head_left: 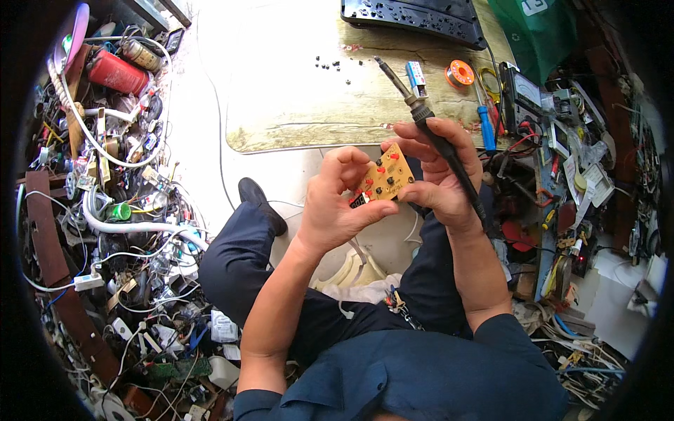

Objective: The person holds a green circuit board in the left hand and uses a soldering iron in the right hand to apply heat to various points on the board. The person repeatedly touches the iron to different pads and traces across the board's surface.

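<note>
Over my lap I hold a small tan circuit board point(401, 171), tilted, with red and black parts on its face and a dark display at its lower left corner. My left hand point(330, 200) pinches its left side between thumb and fingers. My right hand point(446, 179) grips the right edge with the thumb. That same hand also carries a soldering iron point(444, 149), its black handle lying across the fingers. The metal tip points up and left over the table, apart from the board. The board's underside is hidden.
On the wooden table point(281, 105) lie loose small black parts point(337, 65), a small box point(416, 78), an orange solder spool point(460, 73) and a blue screwdriver point(486, 128). A black tray point(449, 31) stands at the back, a meter point(526, 90) at right. Cluttered scrap flanks both sides.
</note>
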